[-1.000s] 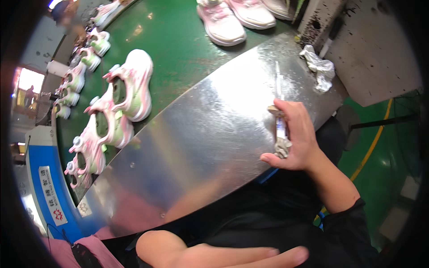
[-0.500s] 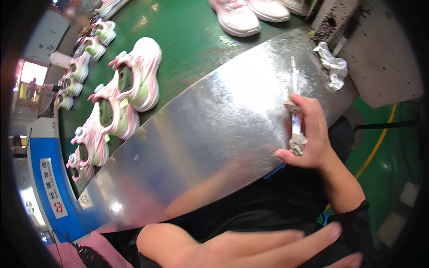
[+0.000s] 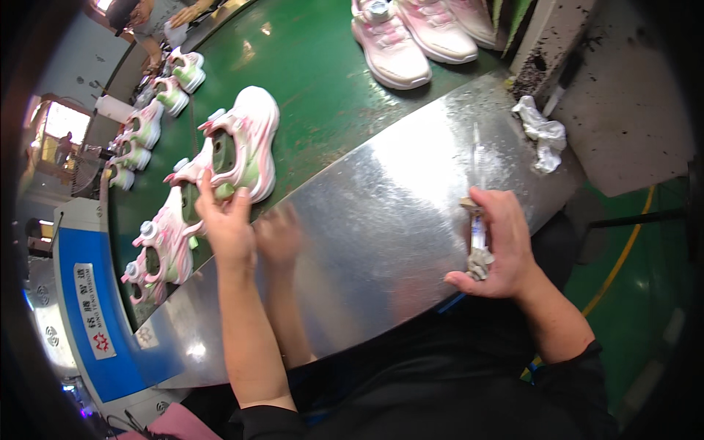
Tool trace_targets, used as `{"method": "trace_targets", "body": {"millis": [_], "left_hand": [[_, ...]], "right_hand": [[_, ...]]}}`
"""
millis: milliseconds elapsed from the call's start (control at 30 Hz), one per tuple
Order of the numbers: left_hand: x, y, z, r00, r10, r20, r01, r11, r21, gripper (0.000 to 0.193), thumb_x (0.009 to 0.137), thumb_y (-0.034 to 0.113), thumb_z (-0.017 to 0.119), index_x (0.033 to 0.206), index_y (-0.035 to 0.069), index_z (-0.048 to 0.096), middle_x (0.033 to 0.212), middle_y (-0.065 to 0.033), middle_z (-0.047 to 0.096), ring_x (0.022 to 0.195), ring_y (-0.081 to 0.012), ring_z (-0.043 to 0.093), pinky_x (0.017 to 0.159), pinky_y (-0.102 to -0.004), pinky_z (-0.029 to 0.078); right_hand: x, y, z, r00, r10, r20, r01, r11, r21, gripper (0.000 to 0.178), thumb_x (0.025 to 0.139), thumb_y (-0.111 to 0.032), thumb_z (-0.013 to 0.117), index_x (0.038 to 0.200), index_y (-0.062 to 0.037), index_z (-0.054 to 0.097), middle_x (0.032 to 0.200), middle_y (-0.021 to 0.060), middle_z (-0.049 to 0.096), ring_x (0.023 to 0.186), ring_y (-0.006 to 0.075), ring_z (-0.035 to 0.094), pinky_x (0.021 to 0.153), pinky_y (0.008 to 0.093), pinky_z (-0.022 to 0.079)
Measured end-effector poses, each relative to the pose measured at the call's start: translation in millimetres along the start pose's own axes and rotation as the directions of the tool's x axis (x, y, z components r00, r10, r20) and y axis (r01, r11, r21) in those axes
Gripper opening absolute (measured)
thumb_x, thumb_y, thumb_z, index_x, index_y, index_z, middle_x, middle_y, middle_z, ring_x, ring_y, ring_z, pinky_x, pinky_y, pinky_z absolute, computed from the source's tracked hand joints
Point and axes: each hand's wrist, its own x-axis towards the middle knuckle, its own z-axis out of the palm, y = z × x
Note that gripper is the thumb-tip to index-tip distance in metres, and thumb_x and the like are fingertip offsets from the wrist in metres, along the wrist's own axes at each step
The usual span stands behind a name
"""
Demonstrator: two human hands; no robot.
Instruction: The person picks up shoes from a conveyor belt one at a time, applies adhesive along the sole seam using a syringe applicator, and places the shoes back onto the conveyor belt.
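Observation:
My left hand (image 3: 231,231) reaches over the green belt to a pink, white and green sneaker (image 3: 192,172) in the near row. Its index finger lies at the collar and its thumb at the heel, closed round the heel; the other fingers are hidden. Another sneaker (image 3: 258,139) of the same kind stands just beyond. Over the metal ledge (image 3: 352,227), my right hand (image 3: 506,246) is curled round a slim white-and-blue tool (image 3: 478,233). A greyish crumpled wad (image 3: 479,262) sits at its lower end, a tan piece at its upper end.
More sneakers (image 3: 169,246) line the belt (image 3: 315,95) to the left, with a farther row (image 3: 150,121) behind. Pale pink sneakers (image 3: 392,55) stand at the far right. A crumpled white tissue (image 3: 543,132) lies near the stained post. Another person's hand (image 3: 192,13) shows at top left.
My left hand has gone from the lower edge up and left to the sneaker's heel. My right hand still holds the slim tool. The view has shifted slightly.

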Motion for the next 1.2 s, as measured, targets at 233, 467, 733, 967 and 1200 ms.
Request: {"method": "trace_targets", "body": {"millis": [233,467,733,967,1200], "left_hand": [[23.0,-0.1,11.1,0.976,0.155,0.155,-0.178,0.972,0.151,0.073,0.075,-0.004,0.069,0.14,0.004,0.035,0.134,-0.0107,0.036,0.117,-0.0202,0.046,0.098,-0.0294,0.04],[30.3,1.9,28.4,0.999,-0.001,0.037,0.004,0.998,-0.067,0.091,0.07,0.002,0.075,0.144,0.011,0.023,0.144,-0.0134,0.03,0.122,-0.0248,0.043,0.101,-0.0346,0.036],[34.2,20.5,-5.2,0.971,-0.191,0.145,0.209,0.97,-0.126,0.069,0.075,-0.001,0.065,0.137,-0.002,0.036,0.126,-0.0112,0.051,0.113,-0.0201,0.052,0.098,-0.0314,0.042],[-115.0,37.8,-75.7,0.965,0.069,0.254,-0.107,0.984,0.141,0.084,0.071,0.011,0.067,0.141,-0.004,0.023,0.133,-0.017,0.043,0.121,-0.0253,0.044,0.102,-0.0352,0.034],[-147.3,63.3,-58.7,0.933,-0.273,0.232,0.327,0.914,-0.239,0.086,0.067,0.009,0.064,0.141,0.002,0.022,0.127,-0.0109,0.042,0.111,-0.0222,0.048,0.095,-0.0321,0.039]], "right_hand": [[0.8,-4.9,2.0,1.0,-0.002,-0.011,0.002,0.999,-0.035,0.085,0.062,-0.045,0.078,0.128,-0.0048,0.043,0.097,0.0115,0.051,0.082,0.0277,0.049,0.075,0.0386,0.041],[-0.3,-6.7,2.2,0.999,-0.003,-0.038,0.001,0.999,-0.054,0.085,0.06,-0.044,0.078,0.127,-0.0055,0.044,0.097,0.0111,0.05,0.083,0.0281,0.049,0.076,0.0392,0.041],[-1.4,-6.3,3.0,0.999,-0.013,-0.047,0.009,0.997,-0.072,0.084,0.062,-0.047,0.076,0.127,-0.005,0.044,0.096,0.0111,0.05,0.084,0.0284,0.049,0.077,0.0398,0.041],[-2.3,-7.6,-6.8,0.999,-0.024,0.031,0.024,0.999,0.025,0.088,0.066,-0.052,0.074,0.13,-0.0019,0.04,0.103,0.0131,0.051,0.089,0.029,0.049,0.083,0.0398,0.039],[-30.0,-6.4,-27.7,0.931,0.236,0.278,-0.334,0.857,0.393,0.105,0.063,-0.052,0.08,0.137,0.0017,0.029,0.119,0.0149,0.044,0.107,0.0268,0.046,0.094,0.0369,0.036]]}}
